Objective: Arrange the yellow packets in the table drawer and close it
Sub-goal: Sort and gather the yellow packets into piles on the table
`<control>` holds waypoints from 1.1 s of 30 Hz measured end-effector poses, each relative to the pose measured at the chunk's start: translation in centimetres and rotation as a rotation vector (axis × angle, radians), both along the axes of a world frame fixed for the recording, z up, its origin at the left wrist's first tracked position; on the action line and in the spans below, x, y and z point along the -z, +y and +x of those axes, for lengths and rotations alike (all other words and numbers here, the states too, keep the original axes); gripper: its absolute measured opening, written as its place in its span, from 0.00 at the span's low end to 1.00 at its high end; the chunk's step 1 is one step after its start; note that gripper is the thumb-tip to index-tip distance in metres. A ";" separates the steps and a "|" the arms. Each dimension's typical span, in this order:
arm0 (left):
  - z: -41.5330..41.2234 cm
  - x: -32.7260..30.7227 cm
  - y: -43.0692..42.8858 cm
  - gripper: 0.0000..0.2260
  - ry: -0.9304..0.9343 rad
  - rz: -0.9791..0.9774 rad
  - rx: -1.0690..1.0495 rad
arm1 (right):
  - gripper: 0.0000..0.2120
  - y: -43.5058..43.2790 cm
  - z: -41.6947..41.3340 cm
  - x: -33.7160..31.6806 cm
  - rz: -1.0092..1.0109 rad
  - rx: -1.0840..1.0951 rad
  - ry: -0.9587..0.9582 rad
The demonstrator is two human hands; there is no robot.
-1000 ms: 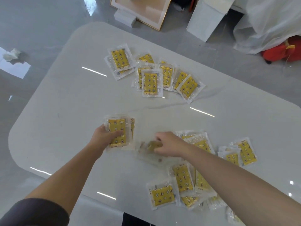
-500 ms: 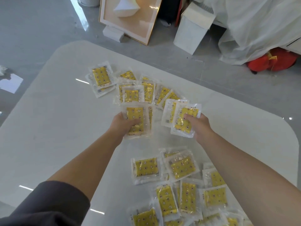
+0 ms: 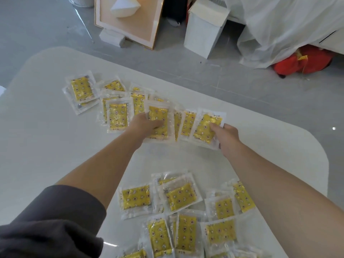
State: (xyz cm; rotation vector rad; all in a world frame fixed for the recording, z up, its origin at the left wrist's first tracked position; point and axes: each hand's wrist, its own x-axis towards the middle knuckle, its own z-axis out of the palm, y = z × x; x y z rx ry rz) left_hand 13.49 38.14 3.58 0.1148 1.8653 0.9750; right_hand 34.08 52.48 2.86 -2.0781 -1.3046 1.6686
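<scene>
Plastic-wrapped yellow packets [image 3: 81, 88], lettering illegible

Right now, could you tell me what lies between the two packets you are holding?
Two more packets, overlapping each other on the table, as the head view shows.

No text can be read; the yellow packets [image 3: 157, 122] perhaps bear small print, too blurred to read.

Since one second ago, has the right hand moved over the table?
Yes. The right hand, gripping a packet, went from the near pile to the far row of packets.
</scene>
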 end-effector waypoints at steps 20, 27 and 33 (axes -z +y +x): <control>4.2 -0.2 -1.5 0.20 0.340 -0.175 0.265 | 0.16 -5.7 3.6 -0.6 0.082 -0.559 -0.129; 8.8 1.4 -14.1 0.20 0.523 -0.340 0.736 | 0.17 -11.8 5.6 0.0 0.334 -1.311 -0.270; 10.0 3.3 -17.3 0.34 0.861 -0.476 1.089 | 0.31 -14.9 4.2 1.7 0.564 -1.682 -0.416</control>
